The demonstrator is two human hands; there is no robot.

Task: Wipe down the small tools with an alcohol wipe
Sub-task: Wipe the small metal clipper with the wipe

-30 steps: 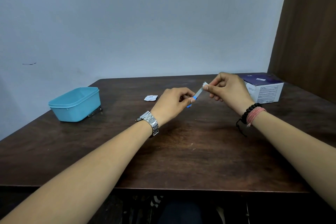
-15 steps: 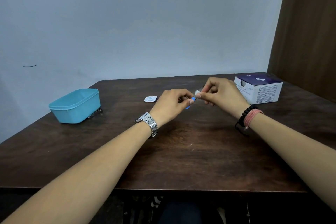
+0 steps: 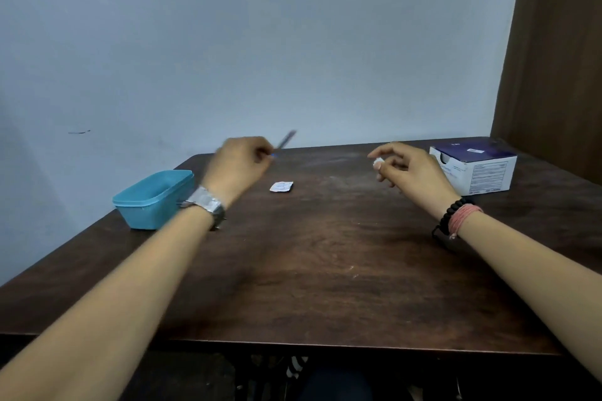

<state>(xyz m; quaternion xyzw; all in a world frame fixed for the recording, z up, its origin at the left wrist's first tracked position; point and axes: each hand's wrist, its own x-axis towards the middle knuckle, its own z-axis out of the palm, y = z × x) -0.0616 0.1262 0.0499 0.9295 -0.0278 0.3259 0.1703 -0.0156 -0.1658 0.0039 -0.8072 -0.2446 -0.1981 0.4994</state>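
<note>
Lying on dark bench: torn wrapper, teal tub, box. Left hand pinching slim blue-tipped tool aloft, right hand nipping wadded wipe, well apart. Seemingly finishing this tool; further tools not showing.

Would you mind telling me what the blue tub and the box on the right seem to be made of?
The blue tub looks like smooth, matte moulded plastic: uniform colour, rounded rim. The box looks like printed cardboard: sharp folded edges, white label panel.
</note>
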